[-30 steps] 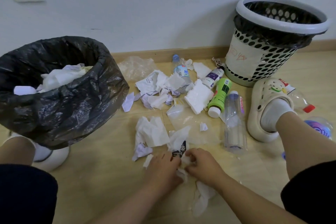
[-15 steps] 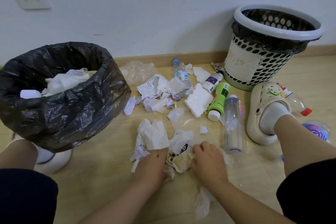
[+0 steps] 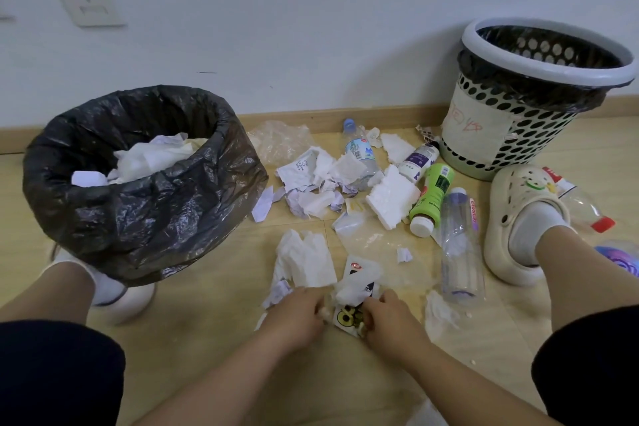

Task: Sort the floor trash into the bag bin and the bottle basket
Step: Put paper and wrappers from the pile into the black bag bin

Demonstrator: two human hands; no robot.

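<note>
down on the floor [image 3: 207,339], close in front, a crumpled printed wrapper [image 3: 347,316] sits pinched between the left hand [image 3: 297,316] and right hand [image 3: 392,320], each grip curled onto it. it looks light, soft and crinkly, probably best gathered from its edges. the bag bin [image 3: 138,225] stands off to the left.

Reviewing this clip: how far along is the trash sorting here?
Done: the bag bin already holds paper. In hand: the left hand and right hand grip a printed wrapper. Left: tissue, the green bottle, the clear bottle and others on the floor; basket contents not visible.
</note>
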